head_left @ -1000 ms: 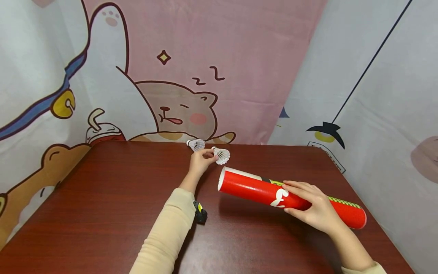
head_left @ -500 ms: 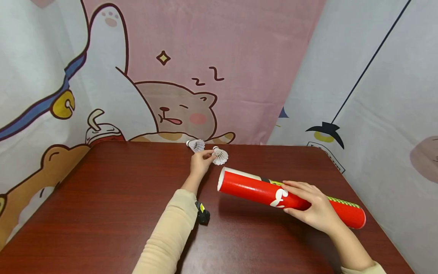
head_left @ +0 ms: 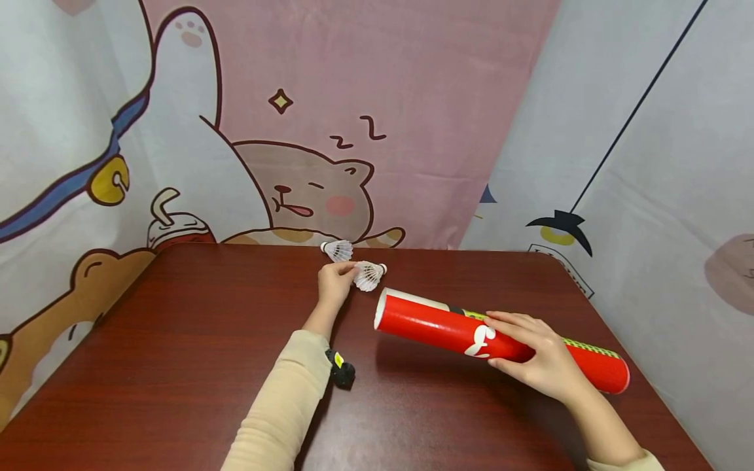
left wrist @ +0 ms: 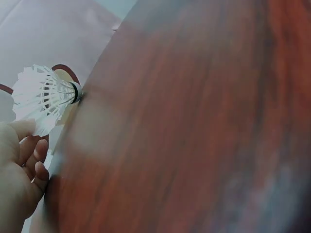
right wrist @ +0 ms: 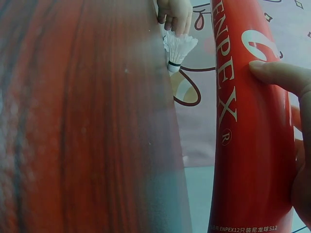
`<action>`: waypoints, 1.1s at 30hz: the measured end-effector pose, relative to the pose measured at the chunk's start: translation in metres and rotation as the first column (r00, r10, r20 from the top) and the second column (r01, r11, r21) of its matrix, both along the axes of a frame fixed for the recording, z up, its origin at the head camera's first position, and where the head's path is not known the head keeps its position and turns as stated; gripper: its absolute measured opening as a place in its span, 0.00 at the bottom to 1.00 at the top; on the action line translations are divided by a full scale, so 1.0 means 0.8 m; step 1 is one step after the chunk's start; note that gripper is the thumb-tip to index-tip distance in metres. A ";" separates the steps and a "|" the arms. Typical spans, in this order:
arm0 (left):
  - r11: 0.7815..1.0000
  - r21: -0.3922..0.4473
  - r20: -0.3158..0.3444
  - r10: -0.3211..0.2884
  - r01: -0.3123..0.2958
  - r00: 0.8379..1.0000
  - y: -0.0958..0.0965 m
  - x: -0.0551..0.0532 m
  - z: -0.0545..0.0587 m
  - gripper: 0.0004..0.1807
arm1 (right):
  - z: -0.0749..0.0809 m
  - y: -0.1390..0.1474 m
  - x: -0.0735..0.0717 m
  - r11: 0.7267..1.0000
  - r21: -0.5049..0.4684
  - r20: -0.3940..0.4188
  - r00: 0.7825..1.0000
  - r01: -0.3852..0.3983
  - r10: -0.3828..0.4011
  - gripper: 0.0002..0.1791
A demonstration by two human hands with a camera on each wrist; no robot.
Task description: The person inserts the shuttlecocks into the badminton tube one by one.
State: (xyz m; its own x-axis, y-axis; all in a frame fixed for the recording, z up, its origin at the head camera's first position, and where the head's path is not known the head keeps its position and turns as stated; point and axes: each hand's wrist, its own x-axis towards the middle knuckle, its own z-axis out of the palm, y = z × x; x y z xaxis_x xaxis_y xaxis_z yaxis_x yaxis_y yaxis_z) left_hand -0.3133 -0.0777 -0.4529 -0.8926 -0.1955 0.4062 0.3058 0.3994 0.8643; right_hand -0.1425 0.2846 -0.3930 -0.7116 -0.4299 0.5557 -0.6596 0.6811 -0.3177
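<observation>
Between thumb and finger, my left hand (head_left: 334, 284) pinches a white shuttlecock (head_left: 368, 276) by its feather skirt. The cork of this shuttlecock, banded in black, points right in the head view; the left wrist view shows the same shuttlecock (left wrist: 46, 97) with the fingertips at the skirt's edge. A second shuttlecock (head_left: 338, 250) lies just behind the hand, near the table's far edge. My right hand (head_left: 538, 353) grips a red shuttlecock tube (head_left: 430, 320) around its middle. The tube tilts, its open white-rimmed end facing left toward the held shuttlecock. In the right wrist view the tube (right wrist: 248, 145) bears ENPEX lettering.
The brown wooden table (head_left: 177, 366) extends under both hands. A cartoon-printed cloth (head_left: 436, 118) hangs right behind its far edge and along both sides. A black wrist camera (head_left: 341, 370) is strapped to the left wrist.
The shuttlecock in my left hand has turned, its cork swinging from the far side to the right. The left hand has drawn slightly left. My right hand and the tube stay put.
</observation>
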 end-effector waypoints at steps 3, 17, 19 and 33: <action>1.000 0.026 0.005 0.003 -0.003 1.000 -0.003 0.001 0.000 0.06 | -0.001 0.001 0.000 1.000 0.004 -0.002 1.000 0.003 -0.003 0.41; 0.967 0.238 -0.022 -0.086 0.089 0.996 -0.013 0.012 0.024 0.06 | -0.004 0.002 0.002 1.000 0.012 0.004 1.000 0.021 -0.021 0.42; 0.964 0.244 -0.032 -0.099 0.103 0.995 -0.015 0.014 0.027 0.06 | -0.004 0.002 0.002 1.000 0.011 0.003 1.000 0.019 -0.019 0.42; 0.946 0.229 -0.074 -0.220 0.232 0.973 -0.034 0.073 0.094 0.08 | -0.001 0.001 0.000 1.000 0.008 0.002 1.000 0.013 -0.013 0.42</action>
